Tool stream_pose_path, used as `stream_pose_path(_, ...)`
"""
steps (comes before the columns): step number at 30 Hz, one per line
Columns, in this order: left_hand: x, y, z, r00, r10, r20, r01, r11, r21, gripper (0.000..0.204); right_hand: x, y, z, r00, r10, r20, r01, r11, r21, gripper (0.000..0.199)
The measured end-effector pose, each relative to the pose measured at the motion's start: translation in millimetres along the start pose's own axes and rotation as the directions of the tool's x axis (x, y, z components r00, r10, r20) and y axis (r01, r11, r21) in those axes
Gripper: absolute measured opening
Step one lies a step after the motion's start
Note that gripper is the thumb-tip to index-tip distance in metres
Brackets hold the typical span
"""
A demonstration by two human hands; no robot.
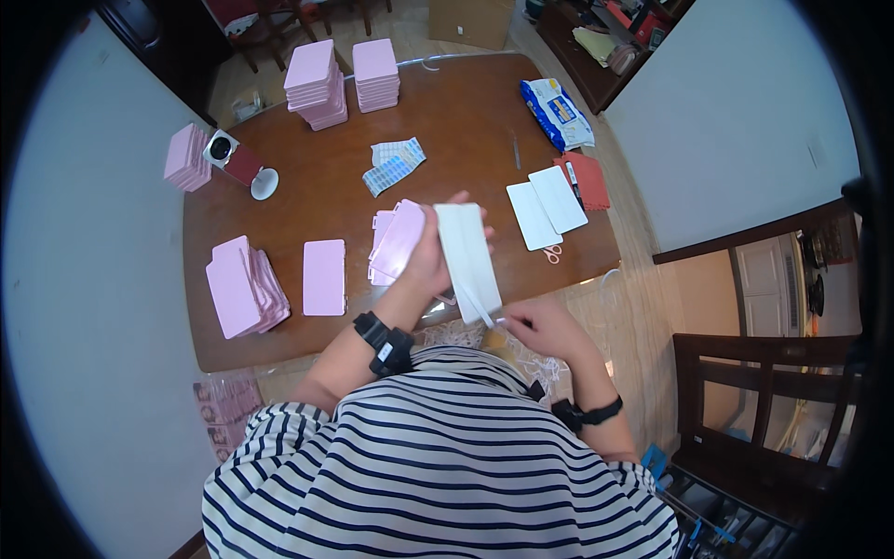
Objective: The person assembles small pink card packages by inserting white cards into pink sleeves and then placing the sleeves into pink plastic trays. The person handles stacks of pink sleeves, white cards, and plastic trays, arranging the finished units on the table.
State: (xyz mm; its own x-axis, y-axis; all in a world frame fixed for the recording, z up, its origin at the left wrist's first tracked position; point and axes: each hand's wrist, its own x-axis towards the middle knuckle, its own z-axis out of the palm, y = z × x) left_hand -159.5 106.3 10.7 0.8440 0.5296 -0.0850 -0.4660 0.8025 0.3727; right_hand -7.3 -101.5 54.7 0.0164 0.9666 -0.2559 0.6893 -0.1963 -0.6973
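My left hand (430, 259) is wrapped round a white, flat rectangular piece (467, 252), held tilted above the table's near edge. At its lower end, my right hand (548, 328) is closed in a pinch on a thin white strip (488, 320) that reaches down from the piece. Whether that strip is peeling off or fixed to it I cannot tell. Just left of my left hand, overlapping flat pink cases (399, 244) lie on the brown table (466, 112). A single pink case (324, 278) rests farther left.
Pink stacks stand at the near left (240, 289), far left (189, 156) and back (312, 84). Blue-printed sheets (395, 166) lie mid-table. Rightward are white panels (549, 210), scissors (553, 252), a red pad (589, 180), a marker (574, 182) and a wipes pack (559, 112).
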Motion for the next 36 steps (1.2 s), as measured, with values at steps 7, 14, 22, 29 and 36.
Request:
stream_pose_path(7, -4, 37, -14, 0.938, 0.326, 0.113, -0.178, 0.174, 0.969, 0.11, -85, 118, 44, 0.675, 0.692, 0.256, -0.383, 0.626, -0.679, 0.034)
stream_pose_path(14, -12, 8, 11, 0.95, 0.195, 0.242, -0.14, -0.428, 0.893, 0.136, 30, 69, -12, 0.909, 0.392, -0.14, -0.304, 0.855, 0.419, 0.036)
stream_pose_path(22, -24, -21, -41, 0.88, 0.393, 0.268, -0.139, -0.326, 0.935, 0.12, 102, 42, 13, 0.927, 0.199, -0.318, -0.123, 0.962, 0.245, 0.025)
stream_pose_path(29, -58, 13, -146, 0.312, 0.775, -0.549, 0.73, 0.175, 0.661, 0.043, 36, 89, -15, 0.878, 0.324, -0.352, -0.202, 0.918, 0.341, 0.02)
stream_pose_path(36, -57, 8, -168, 0.229, 0.792, -0.566, 0.808, 0.17, 0.564, 0.028, 14, 121, -9, 0.862, 0.412, -0.295, -0.266, 0.864, 0.428, 0.019)
